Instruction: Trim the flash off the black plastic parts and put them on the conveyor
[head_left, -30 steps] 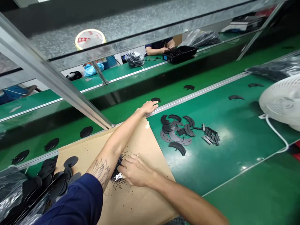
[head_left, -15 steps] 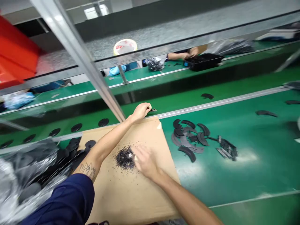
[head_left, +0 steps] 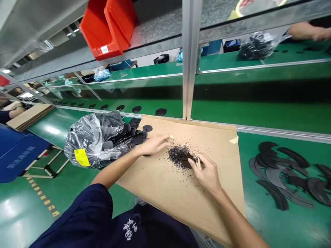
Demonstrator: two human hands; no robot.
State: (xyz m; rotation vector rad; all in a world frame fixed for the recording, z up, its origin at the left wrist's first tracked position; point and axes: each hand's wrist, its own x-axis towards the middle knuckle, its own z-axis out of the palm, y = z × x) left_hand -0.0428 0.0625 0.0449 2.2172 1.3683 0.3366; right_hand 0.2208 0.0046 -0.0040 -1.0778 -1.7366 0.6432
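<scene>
My right hand [head_left: 207, 172] is closed on a small pale tool [head_left: 198, 163] at the edge of a heap of tiny black scraps [head_left: 177, 155] on a brown cardboard sheet [head_left: 214, 137]. A dark flat piece [head_left: 186, 159] lies at its fingertips. My left hand [head_left: 152, 144] is smeared by motion; it hovers over the sheet's left part, next to loose black discs [head_left: 137, 136] spilling from a clear plastic bag [head_left: 93, 137]. Whether its fingers hold anything is unclear.
Black curved pieces [head_left: 279, 172] lie on the green table to the right. Beyond the sheet runs a green belt carrying black discs [head_left: 160, 112], behind an upright aluminium post [head_left: 190, 58]. Red bins [head_left: 108, 24] sit overhead. Another person's arm [head_left: 307, 32] shows at the far right.
My view swung left. My left hand drew back from the belt's edge to the sheet near the bag of discs. My right hand stayed at the scrap heap.
</scene>
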